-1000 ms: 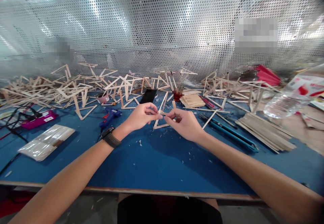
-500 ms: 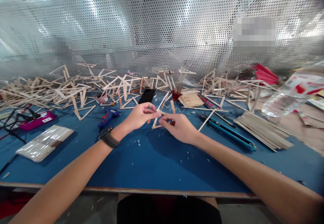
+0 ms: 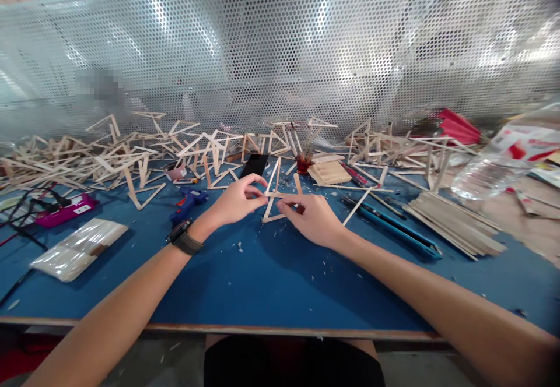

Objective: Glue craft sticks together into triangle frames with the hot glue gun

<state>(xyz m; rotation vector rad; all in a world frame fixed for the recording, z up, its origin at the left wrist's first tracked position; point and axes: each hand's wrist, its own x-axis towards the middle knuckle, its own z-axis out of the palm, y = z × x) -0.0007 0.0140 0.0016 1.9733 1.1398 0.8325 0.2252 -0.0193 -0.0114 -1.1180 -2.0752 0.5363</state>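
A small frame of thin wooden sticks (image 3: pixel 273 194) stands on the blue table between my hands, one corner pointing up. My right hand (image 3: pixel 310 215) pinches a stick at the frame's right side. At its left side is my left hand (image 3: pixel 242 199), thumb and forefinger close together by the sticks; whether they grip one is too small to tell. Another stick (image 3: pixel 298 183) rises behind my right hand. A loose thin stick (image 3: pixel 356 207) lies just right of that hand. Behind the hands is a black phone (image 3: pixel 254 166).
Many stick frames (image 3: pixel 83 157) line the back by a perforated metal screen (image 3: pixel 271 43). Left: blue glue gun (image 3: pixel 189 202), purple power strip (image 3: pixel 65 210), plastic-wrapped pack (image 3: pixel 80 249). Right: blue cutter (image 3: pixel 400 232), stick pile (image 3: pixel 452 221), plastic bottle (image 3: pixel 485 174).
My left hand has shifted slightly left, away from the frame's upper sticks, which now show more fully and stand more upright. My right hand has hardly moved.
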